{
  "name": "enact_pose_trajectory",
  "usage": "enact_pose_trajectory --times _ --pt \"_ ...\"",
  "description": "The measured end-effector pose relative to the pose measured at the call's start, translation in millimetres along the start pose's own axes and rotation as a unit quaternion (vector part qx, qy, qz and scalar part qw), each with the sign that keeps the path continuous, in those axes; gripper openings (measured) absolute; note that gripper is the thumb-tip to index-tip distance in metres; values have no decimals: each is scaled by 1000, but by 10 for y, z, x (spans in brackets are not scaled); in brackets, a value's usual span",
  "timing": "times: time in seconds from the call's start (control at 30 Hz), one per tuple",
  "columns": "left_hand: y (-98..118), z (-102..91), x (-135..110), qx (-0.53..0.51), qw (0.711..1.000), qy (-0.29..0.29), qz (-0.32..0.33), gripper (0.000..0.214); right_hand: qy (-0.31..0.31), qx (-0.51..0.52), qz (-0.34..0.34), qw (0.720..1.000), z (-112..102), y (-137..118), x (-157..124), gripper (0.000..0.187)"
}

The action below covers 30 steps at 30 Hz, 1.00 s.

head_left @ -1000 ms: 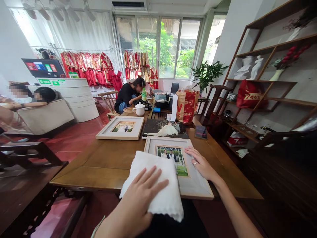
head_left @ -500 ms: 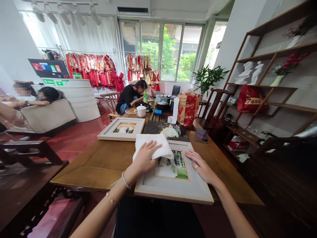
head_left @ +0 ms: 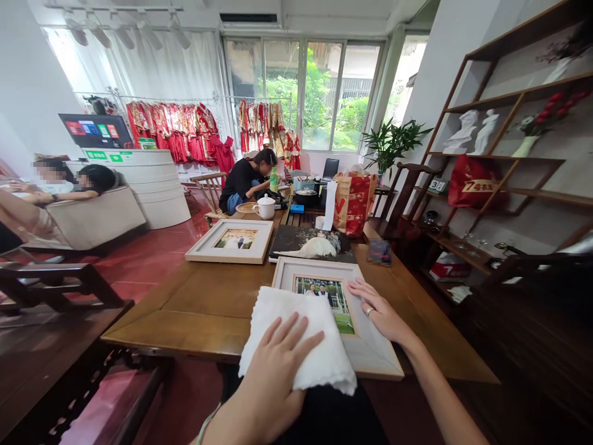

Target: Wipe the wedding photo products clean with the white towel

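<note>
A white cloth (head_left: 273, 309) lies over the lower left of a pale picture frame (head_left: 377, 355). My left hand (head_left: 278, 358) holds the cloth, fingers spread across its top and the thumb by its lower edge. The cloth hangs past the frame's near edge. Inside the frame is a photo (head_left: 343, 303) of people outdoors on grass, partly covered by the cloth. My right hand (head_left: 382, 312), wearing a ring, rests flat on the frame's right border with its fingers stretched out.
A second framed photo (head_left: 194, 252) and a dark picture panel (head_left: 287, 238) lie farther back on the wooden table (head_left: 185, 309). Beyond are a white lidded cup (head_left: 265, 209), a red paper bag (head_left: 354, 204) and a seated person (head_left: 245, 182). Shelves (head_left: 504, 161) stand at right.
My left hand has drawn the cloth down toward me, from the frame's upper left to its near edge. More of the photo's upper part shows. My right hand stays on the border.
</note>
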<state>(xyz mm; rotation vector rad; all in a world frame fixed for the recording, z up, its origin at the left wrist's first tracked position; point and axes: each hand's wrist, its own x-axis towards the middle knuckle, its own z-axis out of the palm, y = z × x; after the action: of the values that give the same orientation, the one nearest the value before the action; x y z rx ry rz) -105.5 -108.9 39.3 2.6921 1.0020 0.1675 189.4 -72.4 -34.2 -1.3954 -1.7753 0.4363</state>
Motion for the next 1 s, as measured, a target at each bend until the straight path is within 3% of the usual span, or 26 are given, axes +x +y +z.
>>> enact_pose_trajectory --times 0.13,0.27,0.4,0.5,0.63,0.8,0.9,1.0 --pt "-198 -28 321 23 999 40 6 82 -13 -5 -14 1000 -5 -36 -70 40" --pt "-390 -45 679 12 996 84 12 55 -17 -11 -20 1000 26 -33 -155 40" --pt "-455 -2 821 14 994 109 -7 51 -8 -7 -17 1000 61 -15 -177 40" --pt "-442 51 745 21 997 78 19 68 -4 -3 -10 1000 81 13 -144 41" --pt "-328 91 428 -21 998 15 60 82 -3 3 0 1000 106 85 -78 44" --pt "-88 156 32 -49 997 -37 45 94 0 3 3 1000 135 160 -28 45" --pt "-19 170 20 -36 997 -46 43 95 0 4 -2 1000 127 137 -22 43" --pt "-65 126 195 -6 999 -16 39 88 1 1 -3 1000 97 63 -42 43"
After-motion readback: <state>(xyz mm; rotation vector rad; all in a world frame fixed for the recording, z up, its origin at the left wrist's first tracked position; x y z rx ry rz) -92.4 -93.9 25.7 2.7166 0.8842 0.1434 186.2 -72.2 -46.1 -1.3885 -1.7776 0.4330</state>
